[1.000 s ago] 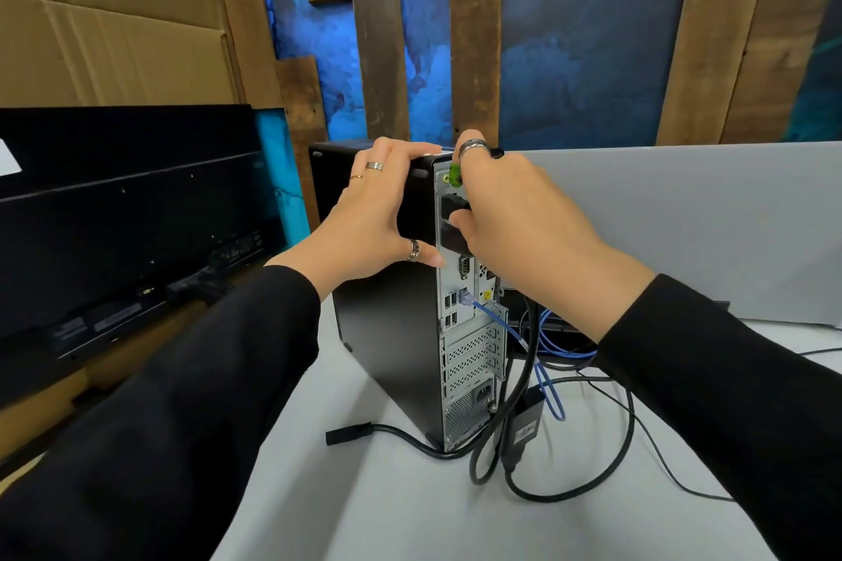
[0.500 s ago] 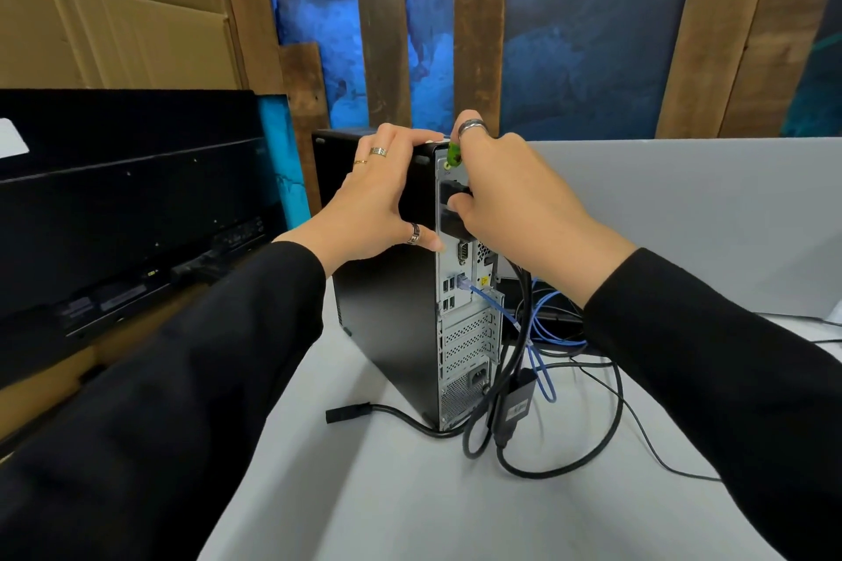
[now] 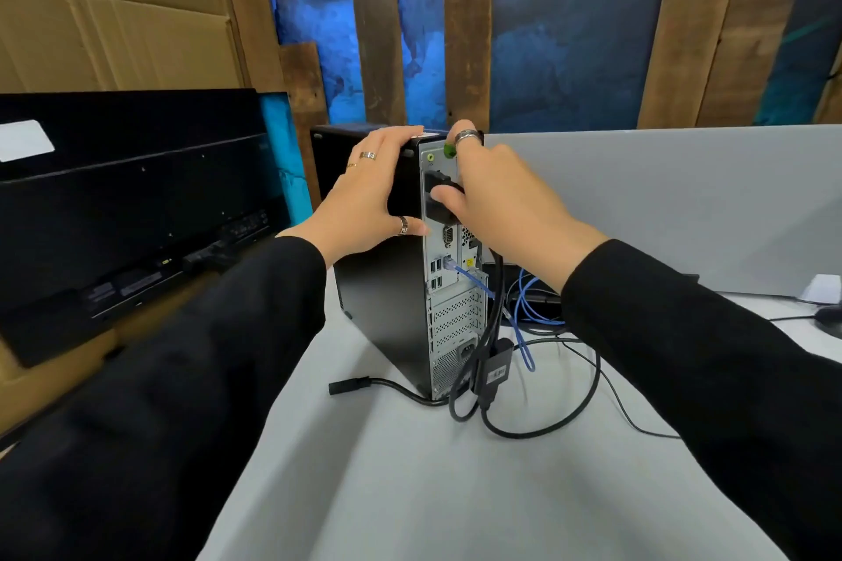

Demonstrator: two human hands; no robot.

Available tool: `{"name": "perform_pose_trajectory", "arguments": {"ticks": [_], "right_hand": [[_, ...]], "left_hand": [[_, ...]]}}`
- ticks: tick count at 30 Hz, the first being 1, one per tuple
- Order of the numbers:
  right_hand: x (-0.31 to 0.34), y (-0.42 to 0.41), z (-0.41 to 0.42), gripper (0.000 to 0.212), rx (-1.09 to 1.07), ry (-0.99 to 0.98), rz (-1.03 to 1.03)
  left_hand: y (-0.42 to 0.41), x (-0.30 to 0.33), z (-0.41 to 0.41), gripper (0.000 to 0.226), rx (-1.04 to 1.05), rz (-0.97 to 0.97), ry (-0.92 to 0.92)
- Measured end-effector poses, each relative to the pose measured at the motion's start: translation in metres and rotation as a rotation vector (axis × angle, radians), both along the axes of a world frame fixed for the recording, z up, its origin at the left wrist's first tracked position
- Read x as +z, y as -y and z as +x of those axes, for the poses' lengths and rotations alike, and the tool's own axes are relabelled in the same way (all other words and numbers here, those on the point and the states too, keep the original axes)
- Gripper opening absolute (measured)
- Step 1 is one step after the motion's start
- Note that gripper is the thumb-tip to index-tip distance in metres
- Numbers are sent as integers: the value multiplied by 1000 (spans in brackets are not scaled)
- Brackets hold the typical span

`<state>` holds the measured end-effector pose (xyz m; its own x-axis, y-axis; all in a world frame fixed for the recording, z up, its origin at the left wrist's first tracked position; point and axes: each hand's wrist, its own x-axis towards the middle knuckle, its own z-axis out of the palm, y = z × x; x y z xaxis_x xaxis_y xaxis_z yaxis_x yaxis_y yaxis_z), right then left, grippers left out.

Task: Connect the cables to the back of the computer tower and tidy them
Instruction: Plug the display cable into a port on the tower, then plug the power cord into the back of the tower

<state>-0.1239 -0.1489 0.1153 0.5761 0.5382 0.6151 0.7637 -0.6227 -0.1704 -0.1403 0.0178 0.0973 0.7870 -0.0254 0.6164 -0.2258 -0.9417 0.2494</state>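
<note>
- The computer tower (image 3: 382,287) stands upright on the grey tabletop (image 3: 410,492), back panel facing the camera.
- Done, it seems: a blue network cable (image 3: 474,280) sits in its port.
- In hand: the right hand (image 3: 496,191) pinches a black plug (image 3: 439,196) against the upper back panel, its grip closed on it; the left hand (image 3: 369,196) braces the tower's top corner, fingers flat.
- Left: a power cord end (image 3: 348,386) lies loose on the tabletop, the power socket (image 3: 465,352) looks empty, and the black cables (image 3: 546,415) are untidied.

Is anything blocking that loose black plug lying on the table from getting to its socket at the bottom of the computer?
The power plug lies left of the tower. Hanging black cables partly cover the power socket.
</note>
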Motion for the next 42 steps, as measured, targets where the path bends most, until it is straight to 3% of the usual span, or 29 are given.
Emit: {"name": "perform_pose_trajectory", "arguments": {"ticks": [5, 12, 17, 20, 23, 26, 31, 36, 42], "right_hand": [[-13, 29, -11, 41, 41, -64, 154], [-58, 64, -29, 25, 39, -206, 340], [-118, 79, -26, 16, -7, -344, 586], [-164, 85, -18, 16, -81, -500, 556], [-203, 90, -11, 13, -138, -617, 493], [-226, 92, -5, 12, -166, -706, 416], [-251, 92, -5, 7, -134, -818, 461], [-256, 96, -7, 29, -114, -773, 574], [-248, 94, -10, 7, -75, -729, 586]], "left_hand": [[1, -34, -18, 96, 65, -36, 66], [9, -110, -45, 69, 159, -267, 80], [0, -171, -42, 49, 334, -311, -245], [-13, -200, -39, 47, 423, -284, -462], [-22, -219, -41, 40, 465, -262, -569], [-24, -227, -46, 36, 493, -266, -495], [-23, -231, -57, 24, 429, -264, -429], [0, -229, -75, 23, 268, -342, -342], [37, -225, -80, 19, 136, -417, -317]]}}
